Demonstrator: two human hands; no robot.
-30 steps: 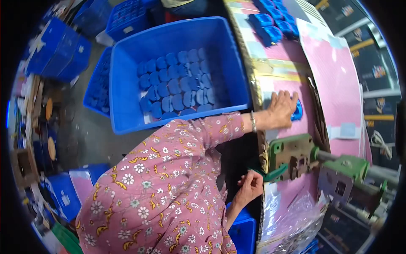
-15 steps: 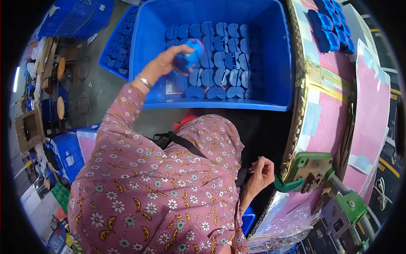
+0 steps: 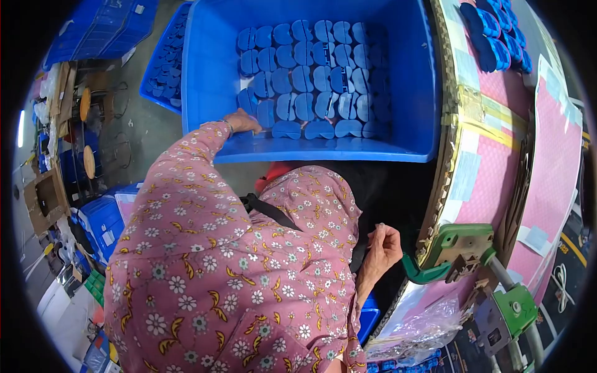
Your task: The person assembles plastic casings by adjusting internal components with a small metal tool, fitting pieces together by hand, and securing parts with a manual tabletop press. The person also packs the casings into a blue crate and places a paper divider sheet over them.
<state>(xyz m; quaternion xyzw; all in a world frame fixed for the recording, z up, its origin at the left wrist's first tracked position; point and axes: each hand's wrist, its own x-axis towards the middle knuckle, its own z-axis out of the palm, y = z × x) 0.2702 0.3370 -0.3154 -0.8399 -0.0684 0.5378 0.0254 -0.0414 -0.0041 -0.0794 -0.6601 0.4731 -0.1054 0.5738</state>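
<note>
My left hand (image 3: pixel 242 121) reaches into the near left corner of a large blue bin (image 3: pixel 314 152). Its fingers curl downward and their tips are hidden, so whatever they hold does not show. A slanted blue sole-shaped piece (image 3: pixel 247 99) lies right beside the hand. Rows of similar blue pieces (image 3: pixel 282 81) stand packed across the bin floor. My right hand (image 3: pixel 385 245) hangs beside the table edge, fingers curled together, with nothing visible in them. Close to it is a green clamp-like fixture (image 3: pixel 426 272).
On the right runs a table with a pink padded top (image 3: pixel 482 180); several blue bundles (image 3: pixel 494 37) lie at its far end. A smaller blue bin (image 3: pixel 149 87) with loose blue pieces stands left of the large one. Crumpled clear plastic (image 3: pixel 423 326) lies at the near end.
My left hand has gone down and left into the bin corner; the blue, pink-edged piece it carried is no longer distinguishable in it. My right hand has hardly moved.
</note>
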